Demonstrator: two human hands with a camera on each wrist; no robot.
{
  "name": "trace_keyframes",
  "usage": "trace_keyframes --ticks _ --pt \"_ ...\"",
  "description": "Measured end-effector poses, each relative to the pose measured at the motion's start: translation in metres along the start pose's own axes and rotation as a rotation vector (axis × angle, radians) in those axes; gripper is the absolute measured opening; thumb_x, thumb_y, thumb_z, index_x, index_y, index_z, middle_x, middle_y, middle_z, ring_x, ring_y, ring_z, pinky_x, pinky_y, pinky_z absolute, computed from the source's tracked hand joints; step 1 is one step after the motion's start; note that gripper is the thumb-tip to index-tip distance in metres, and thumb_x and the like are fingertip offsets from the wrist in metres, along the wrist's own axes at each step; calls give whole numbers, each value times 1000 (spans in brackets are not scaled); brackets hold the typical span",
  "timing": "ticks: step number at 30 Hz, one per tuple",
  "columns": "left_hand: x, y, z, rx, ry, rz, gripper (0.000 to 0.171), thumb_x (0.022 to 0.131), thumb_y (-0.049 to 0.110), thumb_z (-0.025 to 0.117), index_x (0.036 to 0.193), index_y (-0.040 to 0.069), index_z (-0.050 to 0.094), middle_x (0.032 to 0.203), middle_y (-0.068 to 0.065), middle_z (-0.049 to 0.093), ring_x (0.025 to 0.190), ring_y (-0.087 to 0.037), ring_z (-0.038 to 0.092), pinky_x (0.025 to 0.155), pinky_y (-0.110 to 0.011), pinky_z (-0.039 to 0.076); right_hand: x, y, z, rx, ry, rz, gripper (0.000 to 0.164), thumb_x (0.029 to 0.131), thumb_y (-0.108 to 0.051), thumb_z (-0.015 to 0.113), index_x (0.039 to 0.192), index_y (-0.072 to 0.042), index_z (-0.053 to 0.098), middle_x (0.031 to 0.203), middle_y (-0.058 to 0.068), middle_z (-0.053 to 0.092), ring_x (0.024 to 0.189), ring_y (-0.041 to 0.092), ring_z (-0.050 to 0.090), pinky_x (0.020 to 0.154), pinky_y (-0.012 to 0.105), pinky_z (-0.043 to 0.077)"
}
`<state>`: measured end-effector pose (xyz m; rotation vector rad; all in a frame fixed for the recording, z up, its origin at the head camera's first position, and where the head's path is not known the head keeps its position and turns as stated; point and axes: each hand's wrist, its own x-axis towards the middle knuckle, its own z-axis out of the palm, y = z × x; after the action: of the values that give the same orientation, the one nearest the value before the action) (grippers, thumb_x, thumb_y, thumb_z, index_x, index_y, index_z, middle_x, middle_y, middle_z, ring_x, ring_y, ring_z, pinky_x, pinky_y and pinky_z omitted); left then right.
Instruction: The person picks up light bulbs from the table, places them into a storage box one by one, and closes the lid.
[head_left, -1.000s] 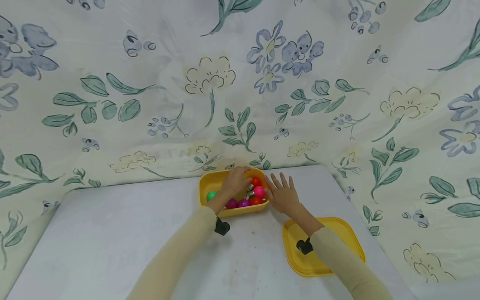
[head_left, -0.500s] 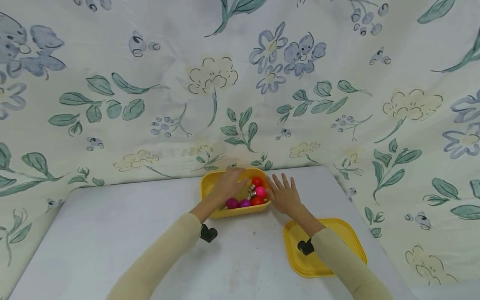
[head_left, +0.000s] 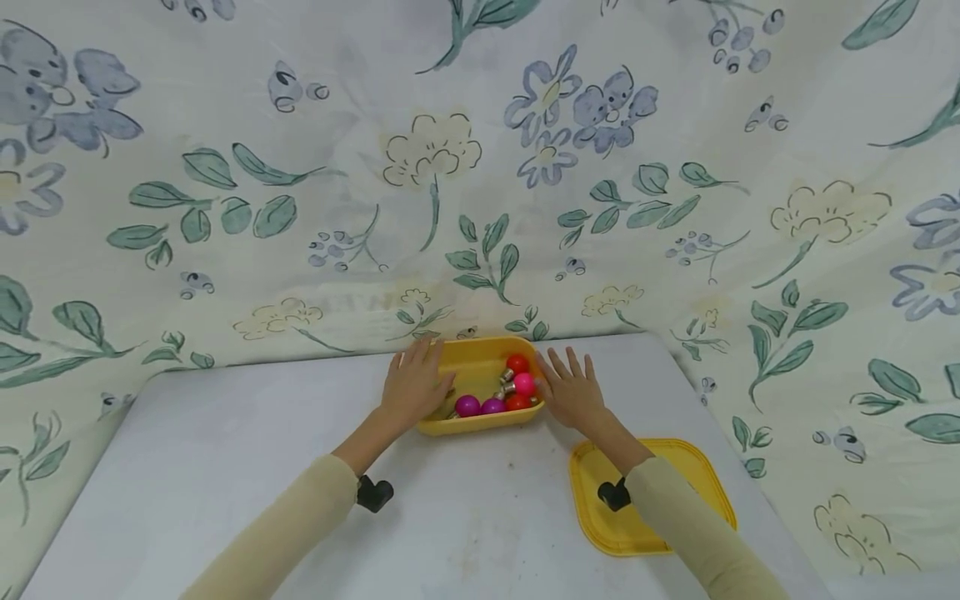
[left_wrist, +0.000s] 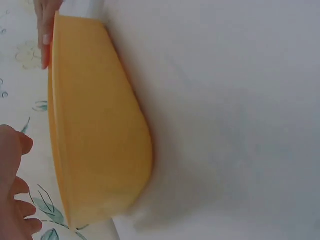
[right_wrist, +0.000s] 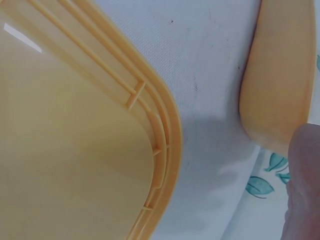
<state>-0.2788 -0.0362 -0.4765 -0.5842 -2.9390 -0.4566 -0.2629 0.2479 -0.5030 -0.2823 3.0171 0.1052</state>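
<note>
A yellow plastic tub (head_left: 480, 426) stands near the back edge of the white table. Inside lie several small shiny balls with silvery caps, like Christmas baubles: purple (head_left: 468, 406), pink (head_left: 525, 383) and red (head_left: 517, 363). My left hand (head_left: 411, 383) is at the tub's left end, fingers extended and partly covering that end. At the opposite end is my right hand (head_left: 573, 393), its fingers straight and spread against or close beside the rim. In the left wrist view, the left fingers (left_wrist: 22, 207) appear apart from the tub wall (left_wrist: 100, 125).
A yellow lid (head_left: 607, 525) with a ridged rim lies on the table at the right, partly under my right forearm. White floral-patterned cloth (head_left: 480, 167) rises behind the table (head_left: 247, 467) and along its right side. Each wrist wears a black band.
My left hand has come out of the tub and moved left to its left end. Its fingers have straightened. The right hand and the lid have stayed in place.
</note>
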Motion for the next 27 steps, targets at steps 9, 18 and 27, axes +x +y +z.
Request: trace_keyframes --ticks 9,18,27 --pt "-19 -18 3 -5 -86 -136 72 102 42 47 155 -1 26 162 -25 15 147 -45 15 114 -68 12 -2 -1 -2 18 7 -2 59 109 -42 27 162 -18 15 165 9 16 150 39 5 118 59 -2" --pt "-28 -27 9 -24 -155 -216 78 103 45 42 156 -6 16 162 -26 9 148 -44 8 115 -65 8 -1 0 -2 12 11 -16 58 109 -41 24 162 -18 13 165 10 16 150 40 5 118 60 -1" --pt "-30 -33 12 -47 -148 -217 79 103 49 41 158 -1 15 162 -26 7 148 -46 6 115 -67 5 -2 -1 -2 62 12 1 59 109 -43 25 162 -19 13 165 10 15 150 40 4 117 61 -2"
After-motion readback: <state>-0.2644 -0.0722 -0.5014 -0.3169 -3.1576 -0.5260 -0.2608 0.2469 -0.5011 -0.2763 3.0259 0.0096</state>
